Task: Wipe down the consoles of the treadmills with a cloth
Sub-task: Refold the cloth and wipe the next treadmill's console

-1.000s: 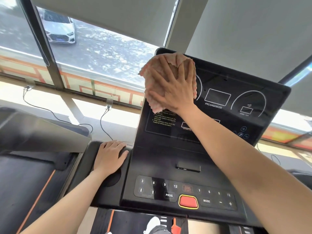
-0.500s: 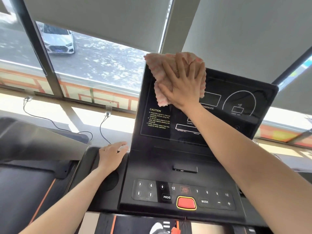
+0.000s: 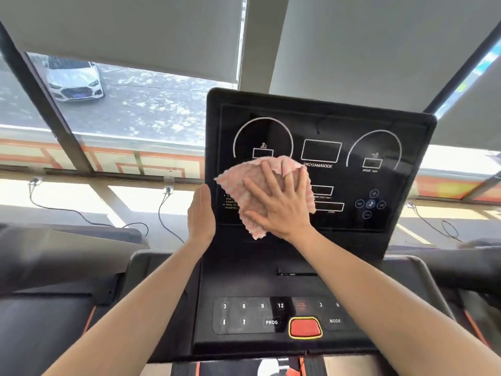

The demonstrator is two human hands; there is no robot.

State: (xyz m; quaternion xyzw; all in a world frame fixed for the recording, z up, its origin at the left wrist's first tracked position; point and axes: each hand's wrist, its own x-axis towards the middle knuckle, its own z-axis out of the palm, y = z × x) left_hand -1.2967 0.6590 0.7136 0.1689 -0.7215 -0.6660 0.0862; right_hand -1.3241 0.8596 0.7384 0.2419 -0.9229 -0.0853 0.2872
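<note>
The black treadmill console stands upright in front of me, with white dial outlines and a PROGRAM/MODE box. A pink cloth lies flat against its lower left part. My right hand presses the cloth onto the screen with fingers spread. My left hand grips the console's left edge, thumb side toward me. The cloth hides part of the yellow caution text.
Below the screen sits a button panel with numbers, PROG, MODE and a red stop button. Neighbouring treadmills flank both sides. Power cables hang from the window sill behind; a white car is parked outside.
My right hand has slid the cloth down from the console's top edge to its lower left. My left hand has lifted off the left handrail pad and taken the screen's left edge.
</note>
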